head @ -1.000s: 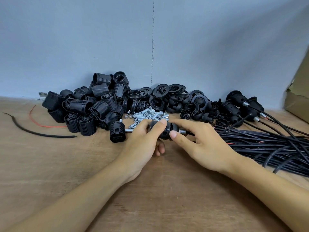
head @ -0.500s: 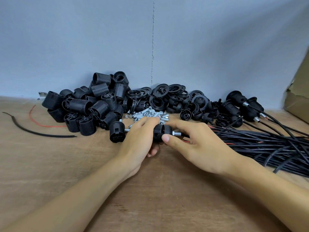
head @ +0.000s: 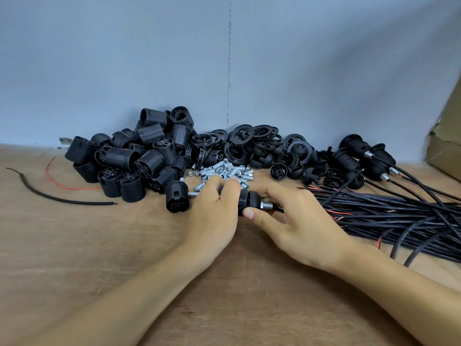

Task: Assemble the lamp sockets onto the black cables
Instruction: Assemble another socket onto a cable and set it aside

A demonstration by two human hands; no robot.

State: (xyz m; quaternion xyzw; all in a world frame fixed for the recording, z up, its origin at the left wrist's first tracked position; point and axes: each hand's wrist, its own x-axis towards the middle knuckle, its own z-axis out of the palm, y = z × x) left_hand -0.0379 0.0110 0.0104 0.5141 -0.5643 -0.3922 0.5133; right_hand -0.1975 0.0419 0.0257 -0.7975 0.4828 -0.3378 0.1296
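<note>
A black lamp socket with a threaded metal nipple and a black cable at its right end lies between my hands at the table's middle. My left hand grips the socket's left part from above. My right hand pinches its right part, thumb in front. A bundle of black cables with red wire tips lies to the right. Several finished sockets on cables lie at the back right.
A pile of ribbed black socket bodies sits at the back left, black rings and caps behind centre, metal nipples just behind my hands. One loose socket body stands left of my left hand. A cable scrap lies far left, a cardboard box far right.
Both hands have shifted slightly left with the socket. My left hand now covers more of it and my right thumb has slid along its right part.
</note>
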